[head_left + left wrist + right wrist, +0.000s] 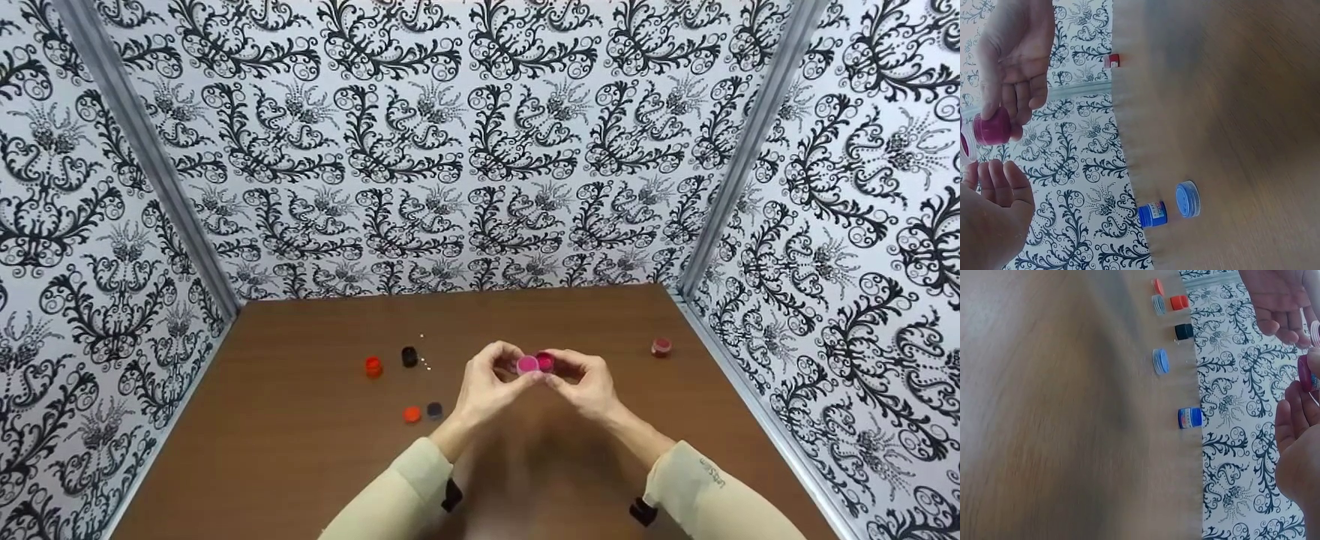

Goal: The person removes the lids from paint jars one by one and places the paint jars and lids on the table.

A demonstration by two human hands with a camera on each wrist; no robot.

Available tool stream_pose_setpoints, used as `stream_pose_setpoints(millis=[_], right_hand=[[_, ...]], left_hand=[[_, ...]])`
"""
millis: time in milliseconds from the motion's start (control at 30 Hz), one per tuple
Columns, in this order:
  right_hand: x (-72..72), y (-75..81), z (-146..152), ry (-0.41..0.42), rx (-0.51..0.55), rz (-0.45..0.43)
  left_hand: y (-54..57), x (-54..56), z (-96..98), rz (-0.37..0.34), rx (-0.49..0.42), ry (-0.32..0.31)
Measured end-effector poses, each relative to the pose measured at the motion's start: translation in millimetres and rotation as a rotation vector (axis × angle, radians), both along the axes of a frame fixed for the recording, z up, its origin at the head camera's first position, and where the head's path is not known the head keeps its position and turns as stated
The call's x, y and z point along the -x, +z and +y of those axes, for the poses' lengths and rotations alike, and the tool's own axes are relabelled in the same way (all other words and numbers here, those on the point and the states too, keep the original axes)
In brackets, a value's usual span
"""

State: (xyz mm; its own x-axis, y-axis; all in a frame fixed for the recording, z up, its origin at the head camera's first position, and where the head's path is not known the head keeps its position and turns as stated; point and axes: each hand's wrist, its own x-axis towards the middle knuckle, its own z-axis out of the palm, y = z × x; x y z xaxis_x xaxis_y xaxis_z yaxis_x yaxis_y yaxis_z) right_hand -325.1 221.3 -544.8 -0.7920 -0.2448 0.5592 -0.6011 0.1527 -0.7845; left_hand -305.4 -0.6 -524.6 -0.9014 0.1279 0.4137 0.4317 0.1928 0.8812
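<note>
Both hands meet above the table in the head view. My left hand pinches a round pink lid with a clear rim between thumb and fingers. Close beside it, my right hand grips a small magenta paint jar. In the left wrist view the jar shows on its side, its mouth end near the clear-rimmed lid. The right wrist view catches the jar and part of the lid at its edge.
On the table's left stand an orange jar and a black jar beside white specks. Nearer lie an orange lid and a dark lid. A red jar stands far right. Wrist views show a blue jar and blue lid.
</note>
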Motion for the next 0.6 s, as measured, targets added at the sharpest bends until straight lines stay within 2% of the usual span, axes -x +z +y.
stream_pose_setpoints(millis=[167, 333, 600], right_hand=[[7.2, 1.5, 2, -0.043, 0.026, -0.063], [16.1, 3.7, 5, -0.125, 0.030, -0.109], [34.7, 0.3, 13, -0.209, 0.019, -0.182]], left_hand=[[-4.2, 1.0, 1.1, 0.037, 0.016, 0.016], [-7.9, 1.5, 2.4, 0.062, 0.038, 0.022], [-17.3, 5.5, 7.3, 0.103, 0.106, 0.033]])
